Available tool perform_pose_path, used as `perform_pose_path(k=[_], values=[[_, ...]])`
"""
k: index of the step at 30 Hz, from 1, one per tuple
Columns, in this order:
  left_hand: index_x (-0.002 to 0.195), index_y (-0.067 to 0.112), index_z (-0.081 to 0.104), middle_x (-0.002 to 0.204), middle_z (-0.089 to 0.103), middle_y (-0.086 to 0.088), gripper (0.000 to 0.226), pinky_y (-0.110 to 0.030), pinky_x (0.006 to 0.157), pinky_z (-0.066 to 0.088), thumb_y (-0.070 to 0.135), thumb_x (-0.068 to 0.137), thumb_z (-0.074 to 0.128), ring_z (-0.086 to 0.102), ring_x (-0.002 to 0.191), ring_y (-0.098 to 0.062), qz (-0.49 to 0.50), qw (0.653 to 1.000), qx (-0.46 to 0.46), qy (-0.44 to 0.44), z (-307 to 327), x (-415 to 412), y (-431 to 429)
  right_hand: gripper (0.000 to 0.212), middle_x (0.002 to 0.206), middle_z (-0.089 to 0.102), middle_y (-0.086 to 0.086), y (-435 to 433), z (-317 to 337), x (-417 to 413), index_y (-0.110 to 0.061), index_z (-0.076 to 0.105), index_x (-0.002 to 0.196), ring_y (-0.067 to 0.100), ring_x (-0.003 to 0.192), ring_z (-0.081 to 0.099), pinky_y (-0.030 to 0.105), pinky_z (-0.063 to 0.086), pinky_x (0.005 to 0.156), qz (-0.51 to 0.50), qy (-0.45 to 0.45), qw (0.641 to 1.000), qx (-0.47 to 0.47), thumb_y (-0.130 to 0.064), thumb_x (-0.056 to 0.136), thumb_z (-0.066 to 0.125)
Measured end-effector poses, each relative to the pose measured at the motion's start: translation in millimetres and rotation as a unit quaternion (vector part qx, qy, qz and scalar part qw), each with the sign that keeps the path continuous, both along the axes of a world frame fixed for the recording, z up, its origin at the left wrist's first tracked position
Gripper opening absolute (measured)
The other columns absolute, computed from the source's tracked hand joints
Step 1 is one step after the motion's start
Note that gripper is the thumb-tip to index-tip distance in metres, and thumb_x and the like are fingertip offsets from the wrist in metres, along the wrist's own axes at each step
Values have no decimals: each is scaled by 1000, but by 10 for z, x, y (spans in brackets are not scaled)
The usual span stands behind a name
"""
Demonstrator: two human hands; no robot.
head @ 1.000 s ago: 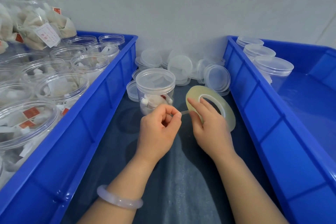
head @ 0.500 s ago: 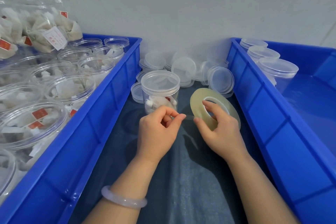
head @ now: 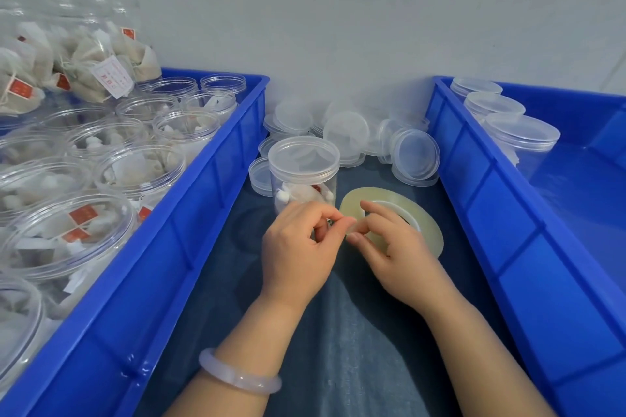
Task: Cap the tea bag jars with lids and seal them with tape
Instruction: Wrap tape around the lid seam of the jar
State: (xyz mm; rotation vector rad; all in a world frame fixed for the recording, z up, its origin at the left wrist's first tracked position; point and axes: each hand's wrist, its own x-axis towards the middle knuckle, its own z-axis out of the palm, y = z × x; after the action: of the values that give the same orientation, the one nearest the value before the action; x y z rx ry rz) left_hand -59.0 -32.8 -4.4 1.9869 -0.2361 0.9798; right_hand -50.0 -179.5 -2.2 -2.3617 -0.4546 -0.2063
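Dark blue-grey cloth (head: 210,284) over the work surface, slightly creased, running between two bins up to a plain pale grey wall (head: 338,10). At far left, clear plastic bag of tea bags with red and white tags (head: 67,67), heaped at the back of a long blue plastic bin (head: 169,264). Inside that bin, open clear plastic jars holding tea bags (head: 135,169), packed close in rows. On the cloth at centre, clear jar of tea bags capped with a translucent lid (head: 304,159), upright, just behind the hands. Behind it against the wall, loose translucent round lids (head: 345,132), piled, some flat and some tilted on edge. Left hand (head: 298,247), pale bangle (head: 238,379) at the wrist, thumb and forefinger pinched shut on something small at the roll's edge; whether tape end or not, cannot tell. Right hand (head: 399,250) gripping a flat roll of clear yellowish tape (head: 406,213), forefinger over the roll's near face, roll tilted and just right of the capped jar. At right, second blue plastic bin (head: 508,213), with capped clear jars (head: 518,135) lined along its far left corner.
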Motion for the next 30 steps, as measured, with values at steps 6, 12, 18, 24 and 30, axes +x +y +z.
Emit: perform_pose_path(k=[6,12,18,24,30], values=[[103,8,65,106,57,-10,31,-23,89,40,30,81,67,49,100,-20,51,995,-32,-81,98,-8,27,9,118,52,-19,-16,49,7,-26,63,83,0,122,45,9,30,92,-28,-58,996,66,-24,91,60],[128,43,42,154,8,-6,68,4,100,13,26,74,80,11,140,-5,-18,996,-74,51,154,182,234,10,106,55,-28,-41,125,12,-30,71,85,-9,105,48,1,31,85,-34,-56,993,102,-26,89,63],[100,44,45,123,48,2,39,-4,89,32,29,77,72,43,107,15,-64,988,-109,89,229,154,316,20,99,67,-15,-104,532,58,-37,67,74,10,83,67,38,54,82,-6,40,992,122,-26,89,63],[104,34,49,110,57,7,31,-22,90,42,29,74,58,55,104,-6,-152,960,-198,124,314,34,367,21,69,69,-12,-68,1179,16,-27,70,77,7,60,68,19,48,54,107,155,982,-23,-41,87,58],[104,31,50,109,57,4,45,-24,88,42,58,68,54,56,98,-6,-194,949,-190,163,350,5,450,24,65,66,-6,65,1223,-5,-26,69,73,9,56,67,11,43,47,117,157,977,-87,-44,86,61]])
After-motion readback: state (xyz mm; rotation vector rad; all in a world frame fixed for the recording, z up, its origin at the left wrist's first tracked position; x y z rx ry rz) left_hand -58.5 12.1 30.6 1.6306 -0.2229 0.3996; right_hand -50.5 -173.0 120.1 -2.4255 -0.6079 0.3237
